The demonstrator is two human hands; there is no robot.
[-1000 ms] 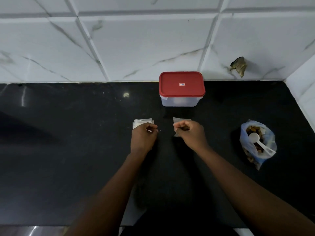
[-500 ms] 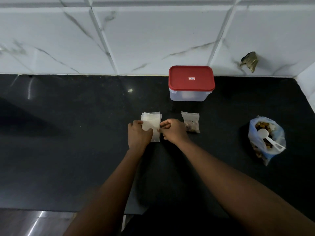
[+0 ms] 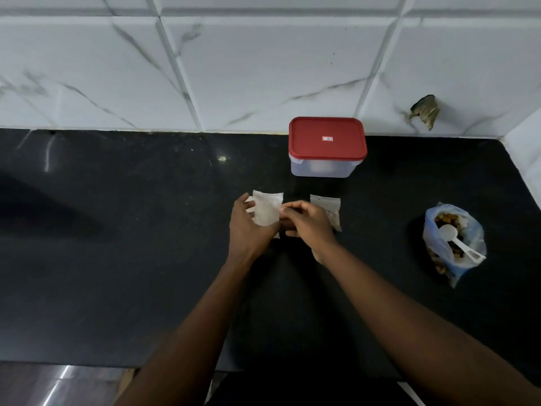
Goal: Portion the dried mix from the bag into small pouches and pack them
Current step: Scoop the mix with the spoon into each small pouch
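Back wall (image 3: 263, 68): white glossy tiles, grey marble veining, grey grout.
Side wall (image 3: 524, 148): same tile, joins the back wall at far right.
Wall mark (image 3: 424, 111): dark ragged patch just above the desk; nature unclear.
Desk (image 3: 117, 259): black speckled polished stone, butting both walls.
Light: small glare spot (image 3: 222, 158) on desk near back wall.
Floor (image 3: 44, 385): glossy strip below desk's near edge, bottom left.

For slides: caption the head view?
Left hand and right hand hold an empty pouch beside a filled pouch; bag at right.
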